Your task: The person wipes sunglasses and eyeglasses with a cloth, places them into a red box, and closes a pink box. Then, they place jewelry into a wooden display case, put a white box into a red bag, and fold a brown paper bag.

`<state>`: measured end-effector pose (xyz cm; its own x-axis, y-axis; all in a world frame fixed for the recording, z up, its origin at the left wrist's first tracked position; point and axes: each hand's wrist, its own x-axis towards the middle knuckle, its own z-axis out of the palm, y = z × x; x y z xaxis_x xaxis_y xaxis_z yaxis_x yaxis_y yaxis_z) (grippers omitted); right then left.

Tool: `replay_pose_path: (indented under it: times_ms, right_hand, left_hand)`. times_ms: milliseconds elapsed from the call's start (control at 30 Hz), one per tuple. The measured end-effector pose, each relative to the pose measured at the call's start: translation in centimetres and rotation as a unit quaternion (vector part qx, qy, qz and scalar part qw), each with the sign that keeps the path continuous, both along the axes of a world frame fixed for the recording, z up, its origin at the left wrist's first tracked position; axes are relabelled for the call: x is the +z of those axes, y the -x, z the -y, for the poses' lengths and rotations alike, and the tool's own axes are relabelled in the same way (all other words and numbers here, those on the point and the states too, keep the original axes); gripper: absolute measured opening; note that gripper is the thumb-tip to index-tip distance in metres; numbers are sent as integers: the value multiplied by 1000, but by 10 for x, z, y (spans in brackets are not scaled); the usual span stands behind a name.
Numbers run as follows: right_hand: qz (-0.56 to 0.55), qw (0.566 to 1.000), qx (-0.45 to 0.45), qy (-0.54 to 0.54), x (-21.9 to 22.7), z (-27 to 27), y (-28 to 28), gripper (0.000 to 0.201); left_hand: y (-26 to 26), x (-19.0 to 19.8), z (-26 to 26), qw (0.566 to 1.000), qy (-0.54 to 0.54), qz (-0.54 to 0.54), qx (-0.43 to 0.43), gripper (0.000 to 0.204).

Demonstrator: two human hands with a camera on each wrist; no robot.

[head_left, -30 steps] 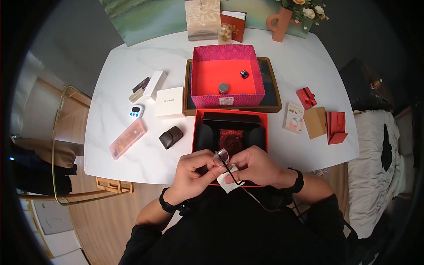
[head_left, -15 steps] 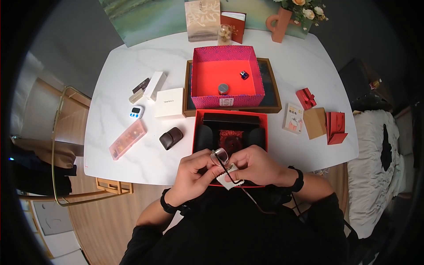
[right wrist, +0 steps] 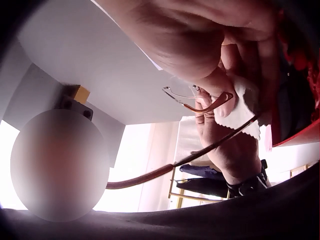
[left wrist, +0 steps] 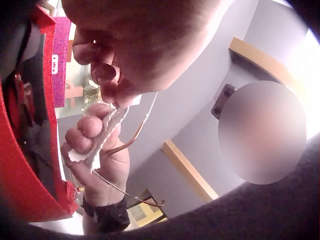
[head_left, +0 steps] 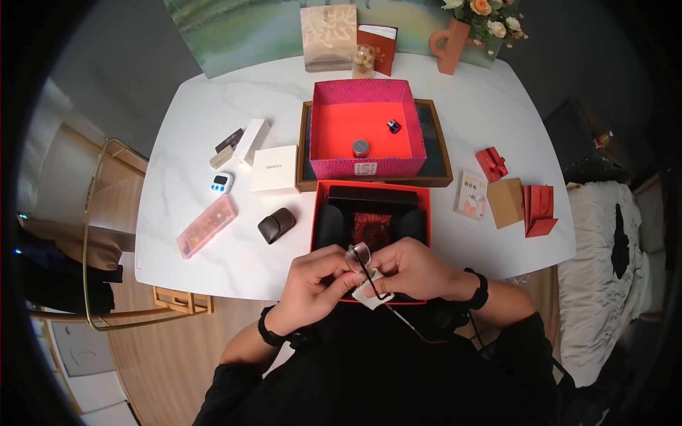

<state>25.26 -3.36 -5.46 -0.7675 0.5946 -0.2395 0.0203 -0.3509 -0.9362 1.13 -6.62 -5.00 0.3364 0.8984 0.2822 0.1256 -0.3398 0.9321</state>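
In the head view, both hands meet over the near side of a red box [head_left: 428,213]. My left hand [head_left: 312,285] pinches a pair of thin-framed eyeglasses [head_left: 359,257], one lens showing above the fingers. A small white cloth [head_left: 374,298] with zigzag edges is gripped by my right hand [head_left: 420,271], folded over the other part of the glasses, which the fingers hide. One temple crosses the cloth; the other points down toward the black shirt. From the right wrist view, the cloth [right wrist: 245,109] lies between thumb and fingers, with a brown-tipped temple [right wrist: 145,179] reaching out.
Beyond the red box, a pink patterned box [head_left: 366,86] stands on a framed tray [head_left: 442,160]. A dark brown case [head_left: 276,226], pink organizer [head_left: 206,227], timer [head_left: 221,183] and white box [head_left: 275,170] lie left. Right are a card box [head_left: 471,195] and red bag [head_left: 539,211].
The head view has tipped slightly, so the table things sit a little lower. Both hands keep their hold on the glasses and cloth, with the visible lens shifted slightly.
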Motion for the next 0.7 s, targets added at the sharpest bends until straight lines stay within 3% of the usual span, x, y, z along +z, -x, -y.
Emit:
replay_pose_path:
  times_ms: [133,333,433,700]
  right_hand:
    - [66,996,5,-52,12,2,0,14]
    - [41,990,-7,-135,19,3,-2,18]
    - [-19,999,-15,-41,10,4,1,18]
    - [61,995,7,-78,22,4,0,21]
  left_hand:
    - [0,4,0,1000,-18,-6,-6,8]
    - [4,-5,-2,1000,-1,4,16,8]
    - [3,-4,-3,1000,-14,12,18,9]
    - [2,3,-1,1000,-1,13,2,9]
